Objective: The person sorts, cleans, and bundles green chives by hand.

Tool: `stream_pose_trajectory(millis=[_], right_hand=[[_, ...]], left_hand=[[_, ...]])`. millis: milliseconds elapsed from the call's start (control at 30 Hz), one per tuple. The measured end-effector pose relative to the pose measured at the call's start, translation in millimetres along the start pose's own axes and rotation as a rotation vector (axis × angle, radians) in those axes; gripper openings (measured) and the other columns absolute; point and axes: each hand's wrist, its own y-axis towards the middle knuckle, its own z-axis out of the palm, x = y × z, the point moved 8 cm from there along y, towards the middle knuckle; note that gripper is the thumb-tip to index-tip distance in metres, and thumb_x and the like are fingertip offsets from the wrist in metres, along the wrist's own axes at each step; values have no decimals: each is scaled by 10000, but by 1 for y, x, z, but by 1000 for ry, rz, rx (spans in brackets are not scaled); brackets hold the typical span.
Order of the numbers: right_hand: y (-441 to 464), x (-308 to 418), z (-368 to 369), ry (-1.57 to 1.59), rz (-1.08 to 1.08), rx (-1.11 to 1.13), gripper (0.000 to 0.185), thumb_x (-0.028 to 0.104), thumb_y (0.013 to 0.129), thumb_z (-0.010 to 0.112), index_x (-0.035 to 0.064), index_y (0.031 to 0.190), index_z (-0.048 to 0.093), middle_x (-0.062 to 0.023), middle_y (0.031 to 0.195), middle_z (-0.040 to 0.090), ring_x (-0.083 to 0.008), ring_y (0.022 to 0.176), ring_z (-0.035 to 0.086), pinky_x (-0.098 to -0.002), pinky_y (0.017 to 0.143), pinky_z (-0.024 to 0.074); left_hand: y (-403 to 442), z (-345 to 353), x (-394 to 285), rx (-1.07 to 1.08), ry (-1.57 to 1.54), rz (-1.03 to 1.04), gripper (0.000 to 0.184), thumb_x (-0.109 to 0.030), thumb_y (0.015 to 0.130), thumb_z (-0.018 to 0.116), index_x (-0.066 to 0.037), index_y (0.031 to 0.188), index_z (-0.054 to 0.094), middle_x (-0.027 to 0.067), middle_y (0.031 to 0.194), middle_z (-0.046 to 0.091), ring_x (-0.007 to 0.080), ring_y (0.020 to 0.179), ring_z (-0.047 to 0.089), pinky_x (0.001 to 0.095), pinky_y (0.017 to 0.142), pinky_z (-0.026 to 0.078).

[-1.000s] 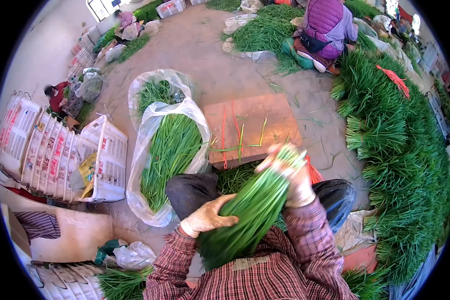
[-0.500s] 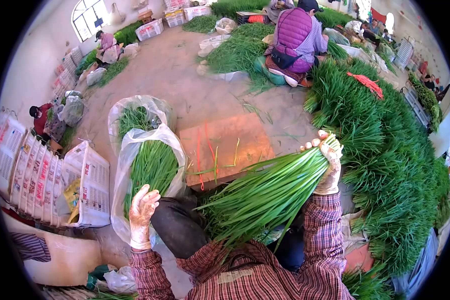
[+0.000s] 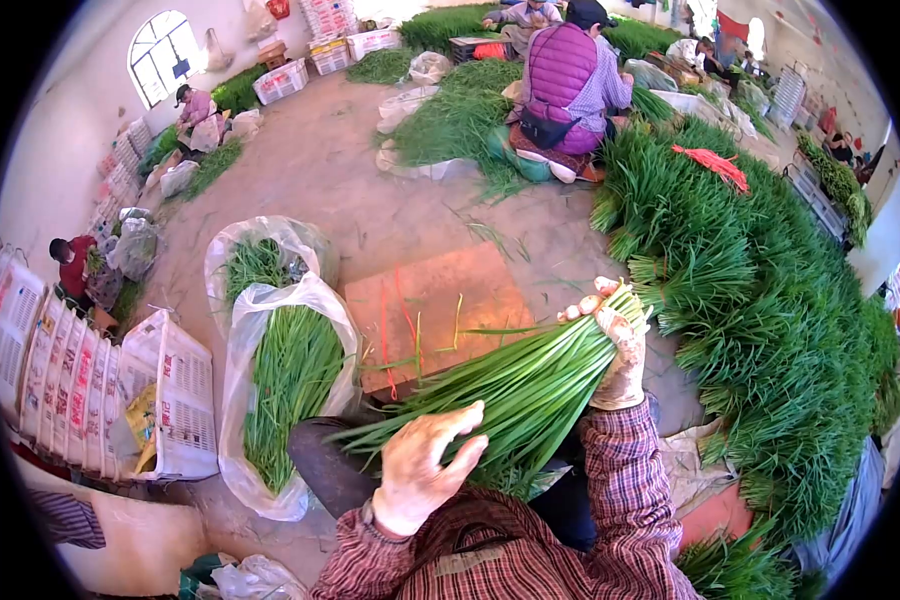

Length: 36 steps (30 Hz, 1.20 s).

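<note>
A thick bunch of garlic chives (image 3: 510,385) slants across my lap, its pale cut ends at the upper right and its green tips trailing to the lower left. My right hand (image 3: 618,355) wraps round the pale end. Over the leafy part is my left hand (image 3: 435,460), thumb and fingers apart; whether it touches the leaves I cannot tell. Both hands wear pale, stained gloves. In front of me lies a brown board (image 3: 450,300) with red ties (image 3: 385,345) and a few loose leaves on it.
Left of the board stand clear plastic bags (image 3: 335,310) filled with greens. White crates (image 3: 175,400) are stacked farther left. Many bundles of chives (image 3: 760,330) curve along my right, with red ties (image 3: 712,168) on top. A person in a purple vest (image 3: 560,80) sits ahead.
My left hand has swung from beside the bags rightward to the chives in my lap. My right hand has come slightly lower and to the left with the bunch. The view has shifted a little.
</note>
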Motion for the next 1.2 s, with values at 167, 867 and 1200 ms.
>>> stream_pose_trajectory(millis=[167,867,1200], right_hand=[[-7,-7,5,97,30,31,441,103,866,672,17,1277,535,-113,972,656,-275,935,647,-456,925,527],[-19,-22,-15,150,68,15,492,119,885,662,4,1329,485,-99,970,644,-259,939,630,-462,916,525],[-26,-31,-16,-57,140,56,484,135,844,741,-4,1266,550,-107,908,671,-262,862,683,-403,832,566]], left_hand=[[6,27,22,43,72,-88,384,-165,797,834,-123,1149,688,51,1045,725,172,761,671,309,713,553],[-3,-9,65,518,-567,-665,361,-236,990,666,-22,1280,644,62,968,736,96,854,651,262,743,535],[3,-25,47,252,-945,-692,354,-145,897,753,13,1201,660,137,1094,699,185,855,699,266,672,549]])
